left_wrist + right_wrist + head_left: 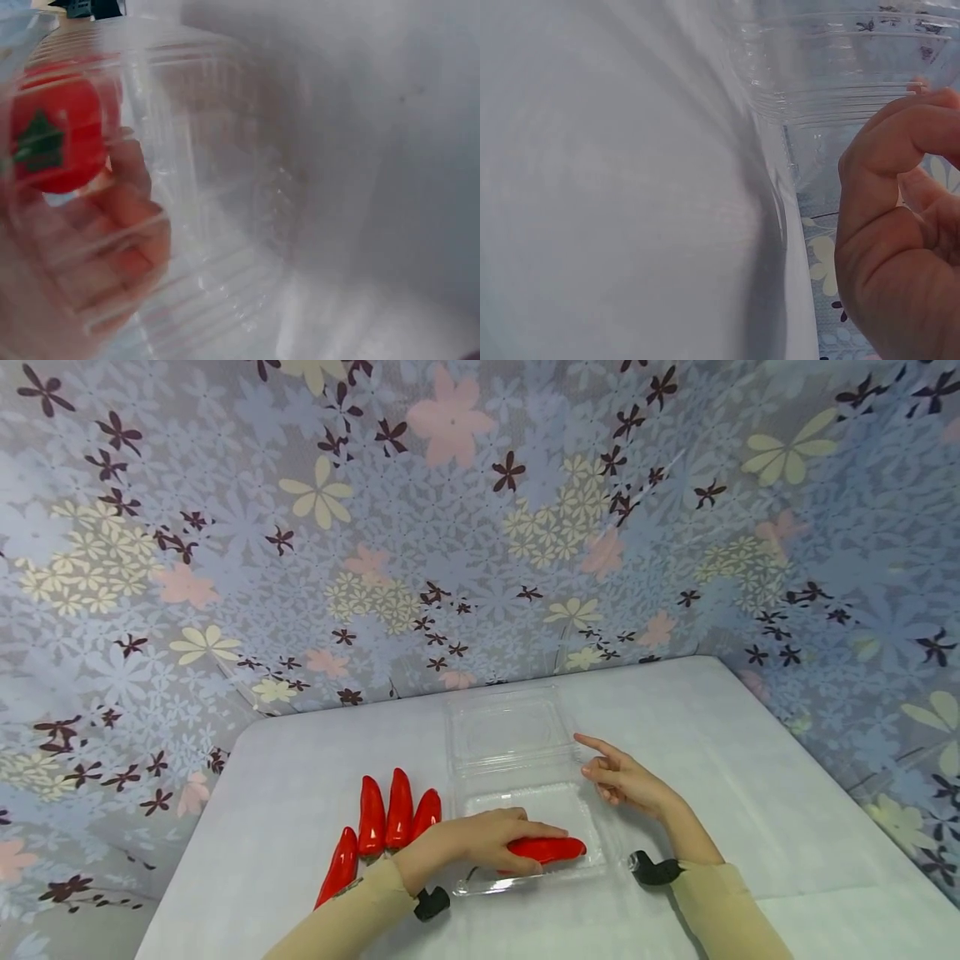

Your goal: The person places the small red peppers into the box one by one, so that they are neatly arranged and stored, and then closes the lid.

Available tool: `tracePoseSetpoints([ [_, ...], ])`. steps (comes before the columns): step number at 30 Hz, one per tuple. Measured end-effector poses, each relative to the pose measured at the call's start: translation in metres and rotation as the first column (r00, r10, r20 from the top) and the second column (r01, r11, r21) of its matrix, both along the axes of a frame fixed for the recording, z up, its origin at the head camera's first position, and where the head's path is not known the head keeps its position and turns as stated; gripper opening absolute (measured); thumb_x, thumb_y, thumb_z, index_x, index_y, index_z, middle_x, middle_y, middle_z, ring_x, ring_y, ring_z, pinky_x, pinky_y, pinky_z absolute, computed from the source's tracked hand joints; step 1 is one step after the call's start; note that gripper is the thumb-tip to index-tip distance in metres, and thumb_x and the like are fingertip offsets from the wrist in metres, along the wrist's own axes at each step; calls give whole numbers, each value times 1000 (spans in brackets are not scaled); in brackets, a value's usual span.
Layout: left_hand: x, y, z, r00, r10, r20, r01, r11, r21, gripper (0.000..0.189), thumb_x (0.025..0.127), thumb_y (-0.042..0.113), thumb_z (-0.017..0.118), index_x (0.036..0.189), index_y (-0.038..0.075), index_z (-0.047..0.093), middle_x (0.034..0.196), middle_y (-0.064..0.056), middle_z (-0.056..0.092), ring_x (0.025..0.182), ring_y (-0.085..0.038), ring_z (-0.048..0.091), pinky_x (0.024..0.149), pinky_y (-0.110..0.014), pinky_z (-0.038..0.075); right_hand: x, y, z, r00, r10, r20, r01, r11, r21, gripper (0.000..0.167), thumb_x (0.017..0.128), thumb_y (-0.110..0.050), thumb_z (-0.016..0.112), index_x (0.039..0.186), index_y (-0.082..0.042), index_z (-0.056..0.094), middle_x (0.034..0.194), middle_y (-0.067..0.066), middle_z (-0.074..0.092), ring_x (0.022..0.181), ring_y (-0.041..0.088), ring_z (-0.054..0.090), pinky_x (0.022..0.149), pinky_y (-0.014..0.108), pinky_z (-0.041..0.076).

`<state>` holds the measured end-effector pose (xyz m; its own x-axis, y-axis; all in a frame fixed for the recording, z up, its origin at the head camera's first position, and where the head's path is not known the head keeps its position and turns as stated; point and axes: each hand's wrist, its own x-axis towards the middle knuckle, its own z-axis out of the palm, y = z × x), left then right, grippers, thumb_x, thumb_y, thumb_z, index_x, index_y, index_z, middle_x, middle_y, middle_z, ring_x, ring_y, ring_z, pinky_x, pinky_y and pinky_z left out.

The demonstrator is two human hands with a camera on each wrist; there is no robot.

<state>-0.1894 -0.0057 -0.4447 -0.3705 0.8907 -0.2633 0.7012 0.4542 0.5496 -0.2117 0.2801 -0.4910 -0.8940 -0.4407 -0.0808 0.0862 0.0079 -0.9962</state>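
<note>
A glossy red pepper (pixel 560 850) lies crosswise in the base of a clear plastic clamshell box (pixel 517 797), its lid (pixel 510 727) folded back. My left hand (pixel 483 842) reaches over the box's left side and holds the pepper between thumb and fingers. Through the clear wall in the left wrist view, the pepper's stem end (pixel 82 127) shows a green star-shaped cap. My right hand (pixel 630 782) is at the box's right side near the hinge, index finger extended, other fingers loosely bent, holding nothing. In the right wrist view its fingers (pixel 874 172) are close to the ridged plastic.
Several more red peppers (pixel 400 810) lie in a loose row left of the box, partly behind my left forearm. A white cloth (pixel 750 802) covers the table. Behind its far edge hangs a flower-patterned curtain (pixel 450 527).
</note>
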Motion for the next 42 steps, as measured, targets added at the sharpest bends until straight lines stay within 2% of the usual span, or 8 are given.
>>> tracePoseSetpoints([
  [5,0,4,-2,1000,-18,18,18,1000,-19,53,92,37,58,143,33,42,99,8,49,85,-2,46,69,-18,40,0,1,-1,1000,0,5,0,1000,6,69,97,-16,55,151,-9,14,79,5,47,49,5,44,44,17,37],
  [12,1,6,-8,1000,-7,1,7,998,-56,55,91,33,61,143,38,41,102,7,49,86,-1,45,71,-18,40,1,3,-2,1000,6,-14,-5,1000,10,67,97,-15,54,151,-8,15,78,3,48,50,5,45,44,17,38],
  [21,6,4,-5,1000,-16,-24,14,998,-56,52,93,35,57,143,33,42,101,6,50,85,-2,43,67,-17,40,0,2,-2,1000,3,-14,-3,1000,3,68,97,-14,54,151,-6,14,77,3,47,50,5,44,44,17,38],
  [26,10,1,0,995,0,-99,-3,1000,-28,51,97,40,49,146,34,36,114,3,52,95,-7,47,78,-21,43,2,2,-1,1000,3,-12,-2,1000,10,68,97,-15,54,151,-7,14,76,2,47,50,5,44,45,17,38],
  [31,16,-16,27,967,57,-250,-42,997,62,56,99,48,38,150,36,20,131,0,47,112,-16,49,94,-34,43,2,-3,0,1000,10,2,-10,999,34,69,96,-17,55,151,-8,14,73,1,47,50,6,43,45,18,37],
  [35,15,-38,57,942,159,-295,-113,979,168,62,96,55,37,151,34,17,135,-3,45,119,-22,46,97,-43,40,1,-4,1,1000,2,18,-3,999,52,69,96,-18,56,151,-10,16,72,1,45,50,6,43,45,18,37],
  [38,11,-57,72,907,273,-320,-203,951,234,68,93,56,44,152,32,19,138,-5,43,124,-27,42,99,-49,36,0,-3,3,1000,-1,19,0,998,61,69,96,-18,56,151,-11,16,71,1,45,50,7,43,46,18,37],
  [42,6,-84,83,837,423,-348,-330,896,297,74,90,55,51,152,29,19,140,-9,41,126,-30,40,99,-52,36,1,0,4,1000,-4,1,4,998,63,68,96,-17,55,151,-10,15,71,1,44,50,7,43,46,19,37],
])
